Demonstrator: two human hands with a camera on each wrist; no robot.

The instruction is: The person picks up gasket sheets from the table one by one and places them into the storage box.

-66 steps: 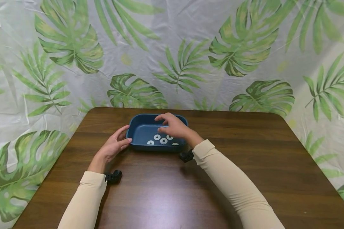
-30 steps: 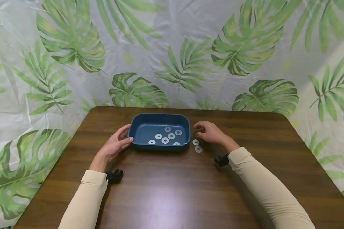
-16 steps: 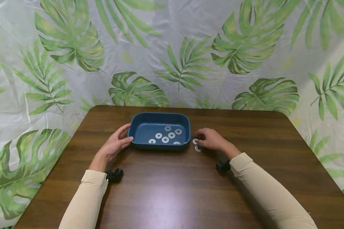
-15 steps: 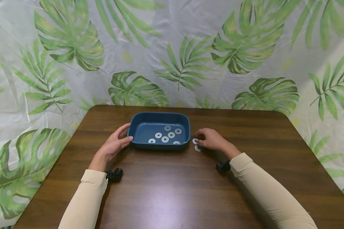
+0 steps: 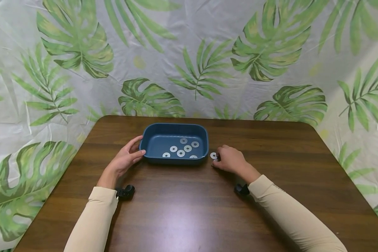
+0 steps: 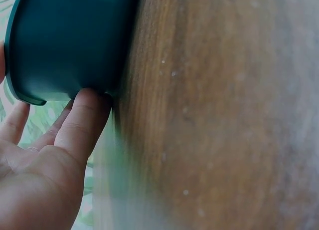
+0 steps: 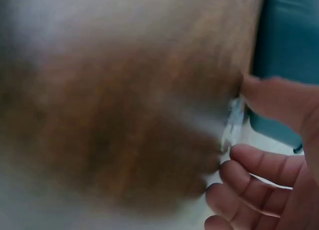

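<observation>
A blue rectangular dish sits toward the back of the wooden table, with several flat grey washers lying on its floor. At its left end my left hand holds the dish, thumb at the front corner and fingers along the side. In the left wrist view, the fingertips meet the dish's outer wall. Right of the dish, two more washers lie on the table, one partly covered by my right hand. In the right wrist view, my thumb and index fingertips stand on either side of the washers.
The brown wooden table runs back to a hanging leaf-print cloth. Black cameras are strapped to both wrists, such as the left wrist camera.
My right hand has moved from over the dish to the two washers on its right, its thumb now in front of them. More washers show in the dish. The left hand stays at the dish.
</observation>
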